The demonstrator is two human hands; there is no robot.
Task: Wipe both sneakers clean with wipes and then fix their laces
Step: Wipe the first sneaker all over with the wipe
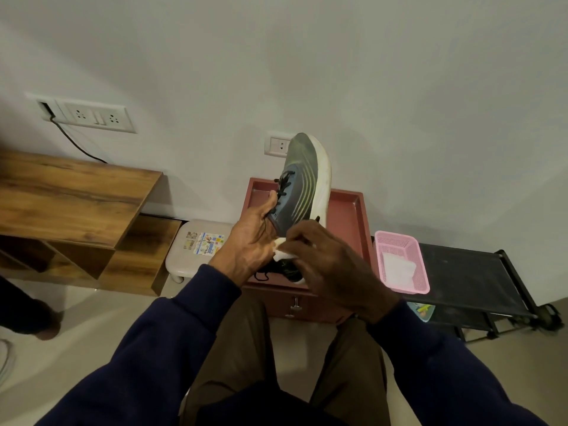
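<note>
A grey-blue sneaker (302,179) with a white sole and black laces is held toe-up above the reddish-brown cabinet (353,216). My left hand (249,238) grips it at the laced side, thumb up by the eyelets. My right hand (332,269) holds a crumpled white wipe (281,252) against the sneaker's heel end. A dark shape (290,272) under my hands lies on the cabinet top; I cannot tell whether it is the second sneaker. A loose black lace end (261,276) hangs below my left hand.
A pink basket (421,272) with white wipes sits on a black rack (470,278) to the right. A small white stool (196,247) and a wooden desk (70,195) stand to the left. Another person's foot (46,324) is at the far left. My knees are below.
</note>
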